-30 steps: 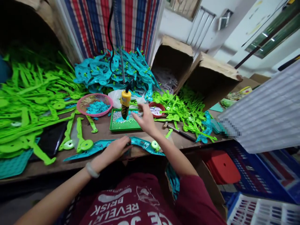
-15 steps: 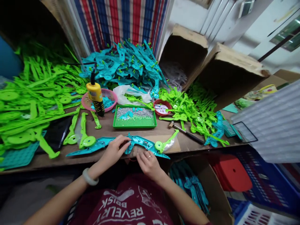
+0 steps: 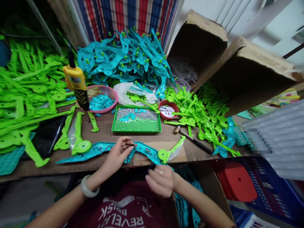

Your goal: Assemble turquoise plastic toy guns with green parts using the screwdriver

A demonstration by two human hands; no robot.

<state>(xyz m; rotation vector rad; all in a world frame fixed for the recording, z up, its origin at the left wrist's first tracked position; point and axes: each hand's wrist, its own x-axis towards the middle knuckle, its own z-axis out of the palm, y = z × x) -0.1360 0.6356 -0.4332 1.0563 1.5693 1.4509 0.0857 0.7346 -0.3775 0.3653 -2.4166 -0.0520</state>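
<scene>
A blue bow-shaped plastic shell lies across the front of the table, its inner side up with thin wires in it. At its right end sits a green arm piece, and another green arm piece is by its left part. My left hand rests at the shell's middle, thumb and fingers pinched together over the grip part; what they pinch is too small to make out. Closer to my body, off the table edge, my right hand is closed with fingers curled. Whatever it holds is hidden.
Behind the shell stands a green tray of small screws and blue bits. A yellow power screwdriver hangs over a pink basket. A hammer lies right. Green parts and blue shells are heaped behind.
My right hand has pulled away from the shell, down and to the right, and its fingers have curled. My left hand stays at the shell's middle. The camera view has shifted slightly.
</scene>
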